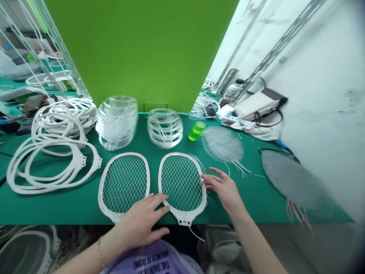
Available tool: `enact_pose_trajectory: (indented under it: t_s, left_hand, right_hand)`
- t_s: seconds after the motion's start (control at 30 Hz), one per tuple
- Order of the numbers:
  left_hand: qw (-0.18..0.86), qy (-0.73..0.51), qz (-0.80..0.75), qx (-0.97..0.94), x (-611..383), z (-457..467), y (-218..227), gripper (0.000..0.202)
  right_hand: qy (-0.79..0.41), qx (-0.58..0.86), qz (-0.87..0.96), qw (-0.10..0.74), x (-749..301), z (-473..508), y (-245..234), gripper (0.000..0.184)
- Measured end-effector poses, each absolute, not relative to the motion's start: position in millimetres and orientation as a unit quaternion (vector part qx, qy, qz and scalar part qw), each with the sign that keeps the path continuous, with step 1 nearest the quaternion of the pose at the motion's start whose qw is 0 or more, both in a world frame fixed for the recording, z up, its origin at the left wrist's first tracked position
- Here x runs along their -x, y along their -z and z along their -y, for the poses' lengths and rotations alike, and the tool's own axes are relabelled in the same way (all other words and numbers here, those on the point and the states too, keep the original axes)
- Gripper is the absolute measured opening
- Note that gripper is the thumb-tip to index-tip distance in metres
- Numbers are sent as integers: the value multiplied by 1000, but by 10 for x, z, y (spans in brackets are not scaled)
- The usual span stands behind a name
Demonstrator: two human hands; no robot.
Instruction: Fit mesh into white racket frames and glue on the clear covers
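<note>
Two white racket-head frames with wire mesh lie side by side on the green table. My left hand [145,215] is palm down with fingers spread, over the lower edge of the left frame [107,171]. Its fingertips touch the left rim of the right frame [160,175]. At that frame's opposite rim, my right hand [224,188] touches the edge with its fingertips, one finger lifted away. Mesh [202,163] sticks out past the right frame's upper right side. From the frame's neck a thin white wire [196,234] hangs over the table edge.
Loose white frames [54,182] pile up at left. Two stacks of clear rings [116,121] [165,129] stand before a green panel [142,49]. Right of them are a bright green cylinder [196,131], cut mesh sheets [224,142], a grey mesh oval [291,175] and a bag [256,104].
</note>
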State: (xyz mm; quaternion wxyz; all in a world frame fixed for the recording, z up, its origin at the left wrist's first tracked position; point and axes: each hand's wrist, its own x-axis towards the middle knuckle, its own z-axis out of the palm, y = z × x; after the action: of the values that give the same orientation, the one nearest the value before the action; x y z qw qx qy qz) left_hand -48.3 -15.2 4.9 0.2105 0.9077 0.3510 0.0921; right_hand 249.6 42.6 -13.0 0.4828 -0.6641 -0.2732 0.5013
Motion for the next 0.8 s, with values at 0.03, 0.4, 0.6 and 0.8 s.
enact_pose_trajectory:
  t_s: [0.03, 0.4, 0.6, 0.8]
  left_hand:
    - [198, -118, -372, -899, 482, 157, -55, 48]
    - [129, -188, -501, -835, 290, 9, -12, 78]
    - [146, -160, -505, -835, 252, -12, 119, 99]
    - [152, -154, -511, -832, 239, -48, 122, 117]
  right_hand:
    - [-503, 655, 273, 494, -2485, -430, 108, 76]
    - [-506, 656, 283, 483, -2388, -539, 157, 68]
    - [-502, 652, 292, 487, -2416, -513, 191, 66]
    - [-495, 640, 286, 513, -2409, -494, 172, 70]
